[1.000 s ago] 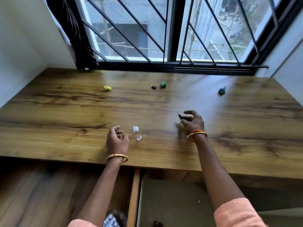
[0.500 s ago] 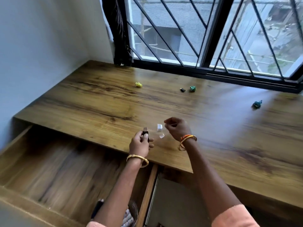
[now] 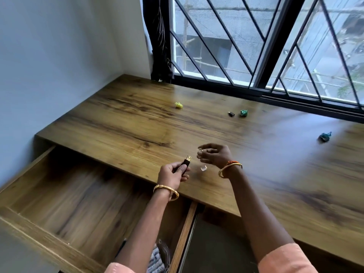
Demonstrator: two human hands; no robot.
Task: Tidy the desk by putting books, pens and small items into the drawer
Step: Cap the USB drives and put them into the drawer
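- Since a second ago, the black stick (image 3: 186, 163) has passed from the right hand (image 3: 215, 156) to the left hand (image 3: 173, 174), and the view has swung left, showing more of the open drawer (image 3: 65, 196).
- One clear piece (image 3: 203, 168) is still lying on the desk (image 3: 137, 123); the other, small and blurred, is now pinched at the right fingertips (image 3: 200, 153).
- The wooden desk is sitting under a barred window (image 3: 256, 42), a pale wall at 9 o'clock.
- A yellow wad (image 3: 178, 104) is lying at 12 o'clock from the hands; a black cap (image 3: 231, 114), a green wad (image 3: 243, 112) and a blue wad (image 3: 325, 136) are spreading toward 2 o'clock.
- The left hand is gripping the stick at the desk's front edge, gold tip pointing away.
- The right hand is hovering above the desk, fingers curled.
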